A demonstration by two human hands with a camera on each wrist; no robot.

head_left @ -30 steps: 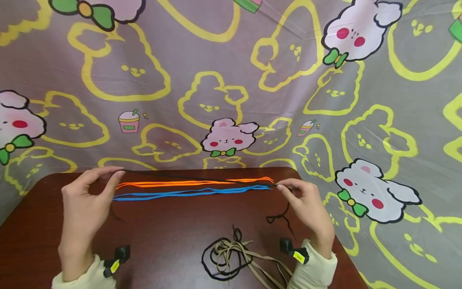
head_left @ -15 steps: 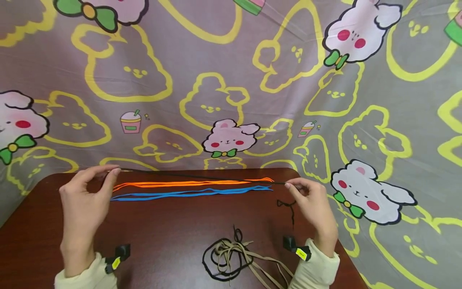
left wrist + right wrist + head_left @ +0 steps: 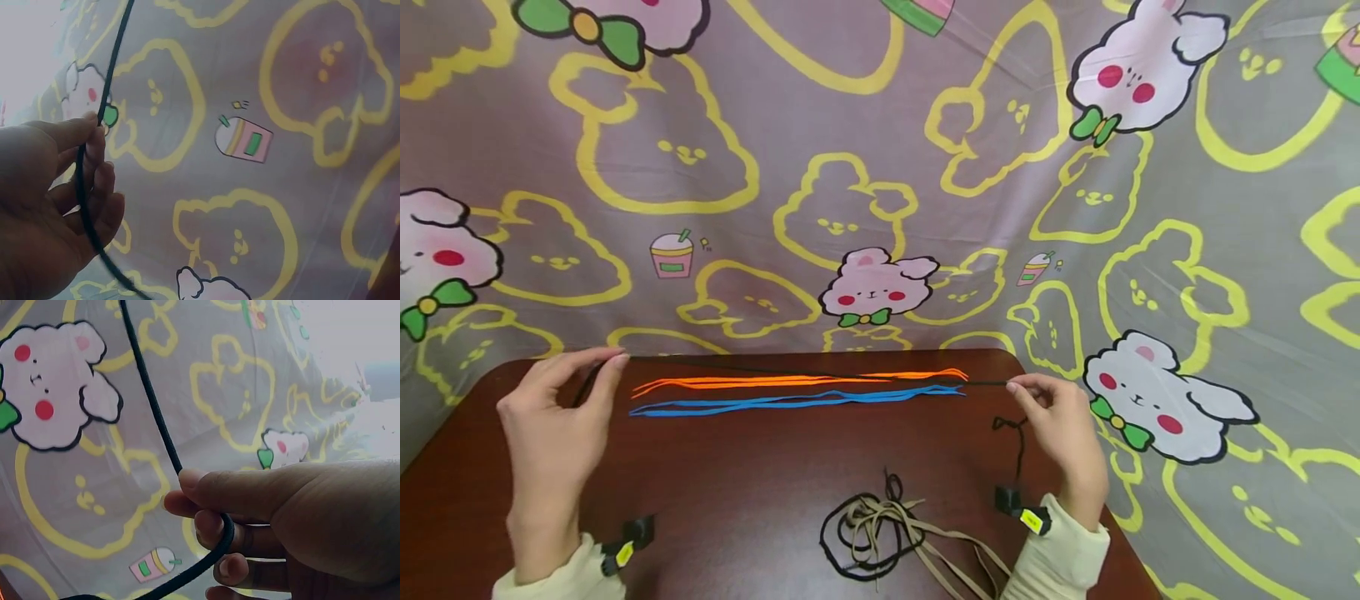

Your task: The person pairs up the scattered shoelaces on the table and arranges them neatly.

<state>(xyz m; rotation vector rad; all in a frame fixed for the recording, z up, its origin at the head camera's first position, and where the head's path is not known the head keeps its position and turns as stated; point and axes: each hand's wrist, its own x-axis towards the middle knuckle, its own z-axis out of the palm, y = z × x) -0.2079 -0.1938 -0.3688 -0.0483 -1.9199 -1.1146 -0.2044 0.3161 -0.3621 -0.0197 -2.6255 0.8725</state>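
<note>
A thin black shoelace (image 3: 988, 383) stretches between both hands above the far part of the table. My left hand (image 3: 553, 425) pinches it between thumb and index finger; in the left wrist view the lace (image 3: 111, 75) runs through that pinch and curves down across the palm side. On the other side, my right hand (image 3: 1063, 429) pinches the lace with thumb and fingertips. In the right wrist view the lace (image 3: 152, 400) bends behind the fingers and loops away below. From this hand a kinked tail with a small loop dangles toward the table.
Orange laces (image 3: 760, 383) lie lengthwise near the table's back, with blue laces (image 3: 767, 406) just in front. A tangled beige lace pile (image 3: 940, 531) with a black lace coil (image 3: 823, 542) lies at the front middle. Patterned cloth (image 3: 737, 233) hangs behind the brown table (image 3: 737, 483).
Both hands have moved apart, the left one leftward and the right one rightward, so a longer stretch of black shoelace spans between them. The dangling tail has shifted right along with the right hand.
</note>
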